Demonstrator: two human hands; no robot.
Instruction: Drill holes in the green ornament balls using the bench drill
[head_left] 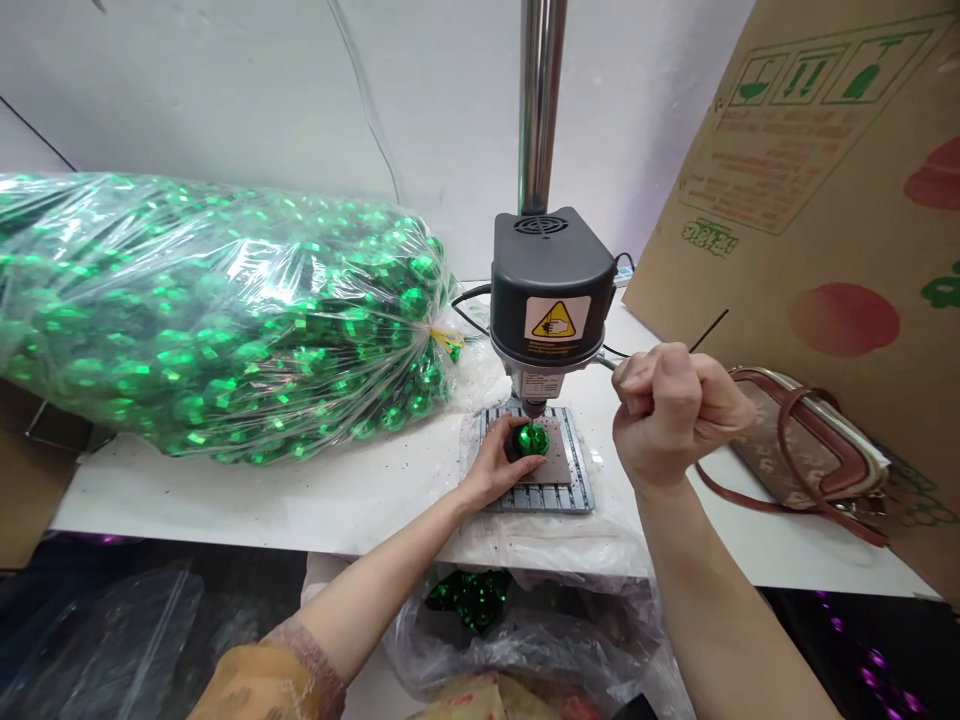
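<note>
A small black bench drill press stands on the white table, its bit pointing down. Under the bit sits a shiny green faceted ball, on a brownish pad over the slotted metal base. My left hand grips the ball from its left side, thumb in front and fingers behind. The bit meets the top of the ball; how deep it goes I cannot tell. Raised to the right of the drill, my right hand is closed around the drill press's feed handle.
A big clear bag of green balls, tied with yellow, lies along the left. At the right are a brown handbag and a tall cardboard box. Below the table edge hangs an open plastic bag with green balls inside.
</note>
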